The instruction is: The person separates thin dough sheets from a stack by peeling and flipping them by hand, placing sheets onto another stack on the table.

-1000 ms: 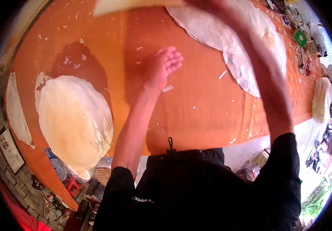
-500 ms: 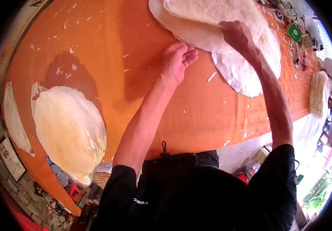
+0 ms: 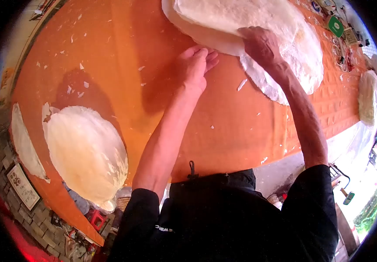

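Whitish, thin, rounded sheets (image 3: 302, 56) lie overlapping at the top of the orange table (image 3: 223, 118). My right hand (image 3: 262, 48) is closed on the near edge of the uppermost sheet (image 3: 228, 15). My left hand (image 3: 196, 65) is just below the sheets' left part, its thumb and index fingertips together near the edge; whether anything is between them is too small to tell. A large oval cream sheet (image 3: 86, 153) rests at the table's left, with a narrow pale strip (image 3: 26, 142) beside it.
Small white scraps (image 3: 86, 84) are scattered over the table. A green sign (image 3: 335, 26), cords (image 3: 341, 56) and a wrapped pale bundle (image 3: 367, 98) are along the right side. Below the left edge are a framed panel (image 3: 23, 186) and a red stool (image 3: 96, 219).
My right hand has brought the upper sheet down from the top onto the others. My left hand has moved up and right to the sheets' edge, its fingers now pinched together.
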Demonstrator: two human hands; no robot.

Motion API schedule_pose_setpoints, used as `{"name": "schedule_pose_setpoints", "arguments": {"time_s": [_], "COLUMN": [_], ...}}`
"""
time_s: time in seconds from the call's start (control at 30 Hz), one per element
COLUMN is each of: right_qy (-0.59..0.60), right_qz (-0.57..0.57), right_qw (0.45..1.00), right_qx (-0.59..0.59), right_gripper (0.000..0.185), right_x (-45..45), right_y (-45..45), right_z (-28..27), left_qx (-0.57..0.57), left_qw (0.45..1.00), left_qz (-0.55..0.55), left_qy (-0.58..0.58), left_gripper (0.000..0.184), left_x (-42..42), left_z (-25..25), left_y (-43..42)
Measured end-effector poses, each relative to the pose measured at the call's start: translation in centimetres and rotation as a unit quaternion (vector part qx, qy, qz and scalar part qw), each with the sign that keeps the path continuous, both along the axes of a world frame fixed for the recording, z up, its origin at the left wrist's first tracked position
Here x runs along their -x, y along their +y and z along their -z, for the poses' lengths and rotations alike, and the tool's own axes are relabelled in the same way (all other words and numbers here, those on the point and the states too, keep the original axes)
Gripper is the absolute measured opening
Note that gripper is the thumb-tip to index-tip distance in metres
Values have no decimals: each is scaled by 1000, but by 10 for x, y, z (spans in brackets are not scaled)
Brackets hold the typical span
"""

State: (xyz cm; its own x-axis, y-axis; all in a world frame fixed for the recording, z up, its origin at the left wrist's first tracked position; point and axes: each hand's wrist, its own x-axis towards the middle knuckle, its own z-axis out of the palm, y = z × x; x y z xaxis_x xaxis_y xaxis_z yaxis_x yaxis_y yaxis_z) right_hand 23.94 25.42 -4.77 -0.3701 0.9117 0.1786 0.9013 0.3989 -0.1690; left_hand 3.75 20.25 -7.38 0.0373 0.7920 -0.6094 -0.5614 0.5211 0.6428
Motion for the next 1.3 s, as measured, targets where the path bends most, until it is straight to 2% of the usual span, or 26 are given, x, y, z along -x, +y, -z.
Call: {"name": "schedule_pose_setpoints", "arguments": {"time_s": [0.07,0.23,0.3,0.37,0.43,0.47,0.57,0.6,0.67,0.7,0.77,0.9,0.97,1.03,1.1,1.13,1.23,1.27,1.3], "right_qy": [-27,-22,41,51,53,41,88,93,85,74,64,36,28,19,7,13,28,45,46], "right_qz": [30,16,-14,-14,-40,-20,-53,-53,-45,-33,-16,25,20,11,43,41,-13,-28,-29], "right_qw": [999,998,999,998,996,999,994,993,994,994,995,996,996,996,998,996,999,997,997], "right_qx": [36,52,-24,-18,-52,-19,-49,-50,-61,-73,-69,-80,-82,-87,-35,-75,-19,-58,-56], "right_gripper": [23,23,22,23,11,16,25,35,38,41,42,45,40,39,35,28,28,39,39], "right_x": [5,12,10,11,19,24,29,29,31,31,34,38,36,29,19,21,30,33,33], "right_y": [3,-5,-15,-13,-7,-9,-21,-27,-28,-30,-30,-27,-29,-23,-10,-9,-17,-28,-30], "right_z": [-9,-6,-4,-5,-8,-9,3,4,9,10,10,15,17,16,7,-6,5,7,8], "left_qx": [-39,-36,-45,-59,-61,-63,-95,-95,-80,-79,-79,-97,-40,-37,-17,-15,-32,-36,-39], "left_qw": [999,998,997,997,997,996,993,993,996,996,995,993,992,996,999,999,996,996,995], "left_qz": [-3,-48,-49,-47,-52,-58,-62,-65,17,17,68,58,13,19,27,25,36,33,30], "left_qy": [5,-22,-45,-9,-20,-31,-28,-26,-29,-30,-7,8,117,77,-19,-19,-70,-80,-90], "left_gripper": [14,18,19,21,22,22,22,22,21,21,23,26,27,26,26,26,23,21,19], "left_x": [-7,-14,-12,-14,-15,-15,-16,-13,-5,-5,-4,-2,3,15,20,21,13,13,13], "left_z": [3,-4,-5,-9,-10,-11,-14,-11,-5,-9,-18,-18,-24,-19,-10,-6,-3,-2,-3], "left_y": [-2,-5,-8,-5,-3,0,2,3,7,7,11,12,5,1,2,1,14,15,14]}}
